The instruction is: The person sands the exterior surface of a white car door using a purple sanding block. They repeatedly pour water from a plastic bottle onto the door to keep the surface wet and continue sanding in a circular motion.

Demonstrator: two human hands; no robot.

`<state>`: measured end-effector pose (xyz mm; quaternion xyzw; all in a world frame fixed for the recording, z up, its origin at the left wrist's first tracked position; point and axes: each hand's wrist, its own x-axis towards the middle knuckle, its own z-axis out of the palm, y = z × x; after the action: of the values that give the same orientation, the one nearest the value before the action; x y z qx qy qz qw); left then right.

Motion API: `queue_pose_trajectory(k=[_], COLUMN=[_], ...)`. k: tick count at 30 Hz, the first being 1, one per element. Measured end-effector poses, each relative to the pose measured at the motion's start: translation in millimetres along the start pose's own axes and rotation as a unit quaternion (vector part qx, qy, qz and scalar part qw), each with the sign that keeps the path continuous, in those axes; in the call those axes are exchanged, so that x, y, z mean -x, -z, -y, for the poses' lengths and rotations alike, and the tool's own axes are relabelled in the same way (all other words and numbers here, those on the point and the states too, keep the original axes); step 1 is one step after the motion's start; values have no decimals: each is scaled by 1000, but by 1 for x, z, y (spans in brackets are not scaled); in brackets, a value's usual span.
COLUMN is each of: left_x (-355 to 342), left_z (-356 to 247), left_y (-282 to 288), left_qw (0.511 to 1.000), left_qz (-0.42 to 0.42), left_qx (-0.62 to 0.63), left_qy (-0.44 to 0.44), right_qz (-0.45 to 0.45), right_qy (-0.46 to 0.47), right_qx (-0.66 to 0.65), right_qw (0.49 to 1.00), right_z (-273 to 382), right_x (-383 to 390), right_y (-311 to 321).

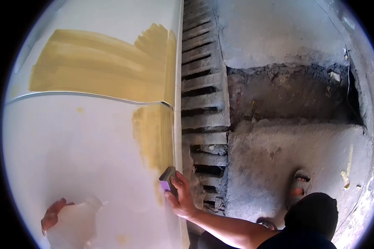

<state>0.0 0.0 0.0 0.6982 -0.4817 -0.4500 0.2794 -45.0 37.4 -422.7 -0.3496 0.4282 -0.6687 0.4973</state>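
My right hand (182, 198) grips a small sanding block (168, 177), dark on top with a purple side, and presses it against the edge of a white painted panel (91, 157). Just beyond the block, a patch of yellowish filler (151, 137) runs along that edge. At the lower left, my left hand (53, 213) has its fingers curled around a translucent white plastic bottle (75, 224). The bottle is held over the panel, and its body hides part of the hand.
Past a seam, a broad filler patch (99, 62) covers another white panel section. Right of the panel runs a slotted concrete drain cover (201, 95). A sunken dirt pit (286, 93) breaks the concrete floor (262, 166). A sandalled foot (298, 186) stands nearby.
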Motion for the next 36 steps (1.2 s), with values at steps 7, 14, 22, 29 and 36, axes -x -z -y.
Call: queue_pose_trajectory(k=[7, 14, 22, 29, 36], left_x=[7, 14, 14, 14, 9], left_z=[17, 16, 16, 11, 22], left_y=[7, 33, 41, 47, 27], left_qw=[977, 928, 901, 877, 788], left_qz=[-145, -252, -293, -323, -394], left_qx=[-154, -271, -318, -354, -471], left_qy=[-39, -39, -36, -29, -37], right_qz=[-44, -12, -26, 4, -63], right_qy=[-58, -58, -90, -104, -28], right_qx=[-6, -14, 43, -73, 61], right_qw=[997, 998, 995, 992, 996], right_z=[-17, -12, -18, -25, -44], right_x=[-159, -30, -93, -129, -54], right_y=[15, 6, 15, 18, 13])
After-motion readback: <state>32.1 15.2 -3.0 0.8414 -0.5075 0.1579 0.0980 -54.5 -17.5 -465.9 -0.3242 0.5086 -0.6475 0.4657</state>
